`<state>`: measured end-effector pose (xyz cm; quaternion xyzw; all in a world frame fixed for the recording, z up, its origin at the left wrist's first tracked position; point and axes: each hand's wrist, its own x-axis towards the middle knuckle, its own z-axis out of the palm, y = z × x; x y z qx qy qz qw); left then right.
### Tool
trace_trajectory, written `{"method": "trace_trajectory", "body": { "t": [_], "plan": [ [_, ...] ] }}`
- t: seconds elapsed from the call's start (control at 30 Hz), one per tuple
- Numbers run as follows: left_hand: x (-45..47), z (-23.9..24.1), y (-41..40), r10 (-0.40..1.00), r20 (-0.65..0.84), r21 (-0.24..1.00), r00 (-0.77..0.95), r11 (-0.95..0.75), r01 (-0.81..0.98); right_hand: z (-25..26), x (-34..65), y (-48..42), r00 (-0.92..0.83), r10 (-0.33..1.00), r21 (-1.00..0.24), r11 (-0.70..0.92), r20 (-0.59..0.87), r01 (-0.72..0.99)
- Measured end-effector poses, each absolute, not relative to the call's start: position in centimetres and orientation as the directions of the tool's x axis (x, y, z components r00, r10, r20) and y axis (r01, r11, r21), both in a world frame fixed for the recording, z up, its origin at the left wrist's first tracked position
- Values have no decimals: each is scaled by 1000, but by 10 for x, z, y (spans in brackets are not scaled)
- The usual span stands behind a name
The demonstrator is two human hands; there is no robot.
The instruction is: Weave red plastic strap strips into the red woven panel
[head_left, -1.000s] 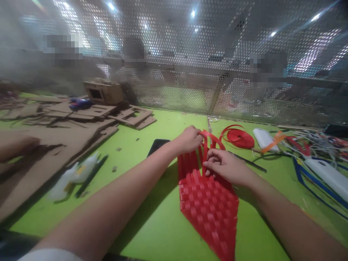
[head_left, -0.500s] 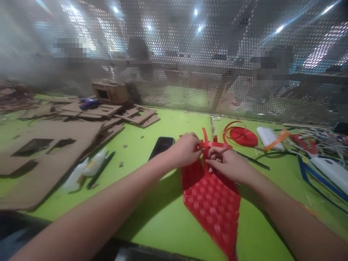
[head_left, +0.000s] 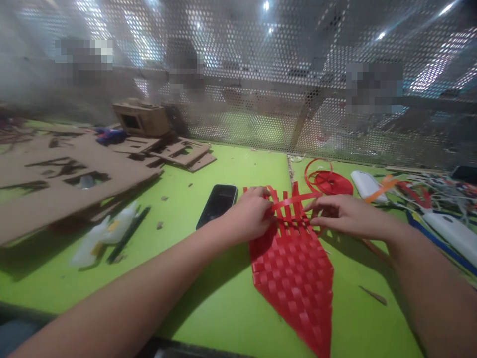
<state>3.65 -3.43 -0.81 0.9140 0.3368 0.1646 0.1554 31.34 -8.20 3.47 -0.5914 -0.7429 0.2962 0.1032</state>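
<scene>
A red piece woven from flat plastic strips point(head_left: 294, 271) lies on the green table, its point toward me and loose strip ends fanning out at the far end. My left hand point(head_left: 253, 214) is closed over its far left part, with the fingertips on the strips. One loose red strip point(head_left: 288, 202) runs crosswise above the upright ends, from my left fingers to my right hand point(head_left: 339, 216). My right fingers are bent around that strip's right end, at the weave's far right edge; the exact grip is partly hidden.
A phone point(head_left: 218, 205) lies left of my hand. Glue bottles point(head_left: 121, 223), a black pen point(head_left: 128, 234) and cut cardboard sheets point(head_left: 137, 186) are farther left. A red strip coil point(head_left: 331, 183), white glue gun point(head_left: 452, 231) and tangled wires lie right. Perforated mesh point(head_left: 242, 109) stands behind.
My right hand has moved right, away from the middle of the weave, uncovering the upright strip ends. The crosswise strip now slants up to the right. My left hand stays on the weave.
</scene>
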Motion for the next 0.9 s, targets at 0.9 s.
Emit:
{"method": "trace_trajectory", "body": {
  "t": [0.9],
  "plan": [
    [49, 36, -131, 664, 56, 88, 745, -747, 659, 16, 300, -78, -354, 888, -574, 132, -294, 808]
  ]
}}
